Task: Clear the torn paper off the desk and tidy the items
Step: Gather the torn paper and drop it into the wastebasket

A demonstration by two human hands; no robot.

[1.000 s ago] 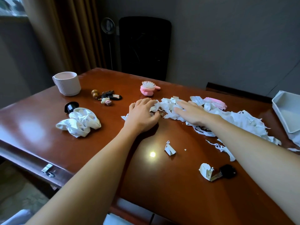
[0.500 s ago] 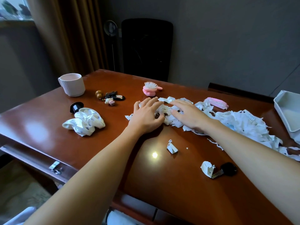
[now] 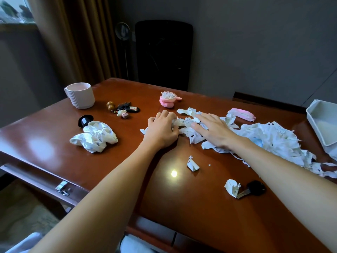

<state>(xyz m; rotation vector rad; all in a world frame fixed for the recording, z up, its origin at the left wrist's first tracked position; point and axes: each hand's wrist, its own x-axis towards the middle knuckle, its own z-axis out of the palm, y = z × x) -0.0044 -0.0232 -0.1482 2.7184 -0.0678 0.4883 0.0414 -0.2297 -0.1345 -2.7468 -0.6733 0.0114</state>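
your left hand [image 3: 161, 131] curls round paper scraps [image 3: 184, 122], right hand [image 3: 213, 130] flat beside it; a loose lift could drop some.

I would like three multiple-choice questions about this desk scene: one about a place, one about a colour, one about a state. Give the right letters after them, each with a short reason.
1. Where on the desk does the mug stand?
A. far left
B. far right
C. near edge, in the middle

2. What colour is the hairbrush?
A. green
B. pink
C. black

3. How does the right hand lie?
A. in a fist above the desk
B. round the mug's handle
C. flat on the paper, fingers straight

Answers: 1 A, the mug is by the far left corner; 2 B, its body and handle are pink; 3 C, its spread fingers lie on the paper.
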